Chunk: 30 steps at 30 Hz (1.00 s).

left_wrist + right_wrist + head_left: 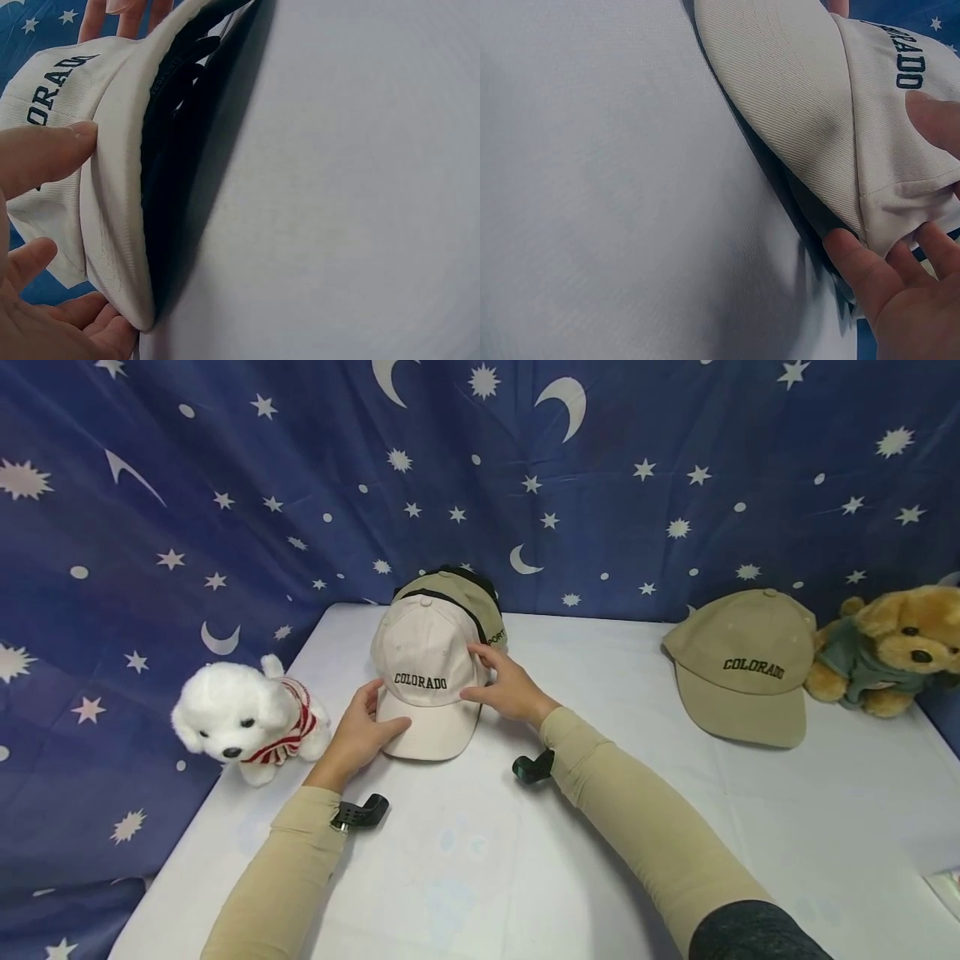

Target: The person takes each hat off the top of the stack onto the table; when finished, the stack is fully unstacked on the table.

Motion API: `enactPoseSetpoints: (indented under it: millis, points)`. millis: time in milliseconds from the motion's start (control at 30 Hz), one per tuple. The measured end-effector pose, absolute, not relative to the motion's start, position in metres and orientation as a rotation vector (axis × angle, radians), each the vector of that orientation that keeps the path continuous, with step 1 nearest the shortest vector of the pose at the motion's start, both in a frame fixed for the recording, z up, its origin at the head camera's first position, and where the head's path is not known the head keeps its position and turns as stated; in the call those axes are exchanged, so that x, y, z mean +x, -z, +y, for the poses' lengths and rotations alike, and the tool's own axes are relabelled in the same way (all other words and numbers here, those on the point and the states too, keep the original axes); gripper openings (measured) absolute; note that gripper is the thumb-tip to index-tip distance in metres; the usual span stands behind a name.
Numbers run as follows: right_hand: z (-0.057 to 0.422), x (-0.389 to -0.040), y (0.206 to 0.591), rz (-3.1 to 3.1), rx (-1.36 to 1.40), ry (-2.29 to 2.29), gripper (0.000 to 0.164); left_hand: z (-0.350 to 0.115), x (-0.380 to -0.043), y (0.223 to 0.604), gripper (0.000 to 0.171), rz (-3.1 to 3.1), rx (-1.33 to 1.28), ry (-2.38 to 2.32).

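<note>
A cream baseball cap (426, 647) lettered COLORADO faces forward in the head view, its brim toward me. My left hand (358, 733) holds its left side, thumb on top where brim meets crown and fingers along the brim's edge. On the other side my right hand (516, 687) holds the crown, thumb on the front panel (889, 97) and fingers at the lower edge. Directly behind the cream cap, partly hidden by it, is an olive-and-black cap (493, 614) with letters on its side. In the left wrist view the brim (120, 202) is tilted above the tabletop, its underside dark.
At the left stands a white plush dog (232, 710) in a red-striped top. Toward the right, a khaki COLORADO cap (742, 652) leans close to a brown plush dog (900, 647) in a green top. A blue star-patterned cloth (615, 510) hangs behind the white table (600, 877).
</note>
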State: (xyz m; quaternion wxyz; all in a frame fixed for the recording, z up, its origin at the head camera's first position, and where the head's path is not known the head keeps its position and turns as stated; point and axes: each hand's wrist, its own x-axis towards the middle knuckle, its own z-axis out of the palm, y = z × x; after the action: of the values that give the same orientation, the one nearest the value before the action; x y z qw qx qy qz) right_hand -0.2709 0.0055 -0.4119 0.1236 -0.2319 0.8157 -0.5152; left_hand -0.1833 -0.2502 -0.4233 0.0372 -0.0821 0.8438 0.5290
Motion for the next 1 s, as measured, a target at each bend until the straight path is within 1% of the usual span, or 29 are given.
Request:
enactPoseSetpoints:
  millis: [367, 867, 1000]
  points:
    - [-0.005, -0.269, 0.408, 2.353, -0.668, 1.512, 0.082, -0.254, -0.187, 0.42, 0.089, 2.612, -0.306, -1.671]
    - [-0.018, -0.27, 0.414, 2.341, -0.677, 1.478, 0.087, -0.261, -0.191, 0.421, 0.089, 2.593, -0.356, -1.714]
    - [-0.017, -0.272, 0.412, 2.359, -0.708, 1.449, 0.086, -0.261, -0.191, 0.423, 0.089, 2.594, -0.359, -1.719]
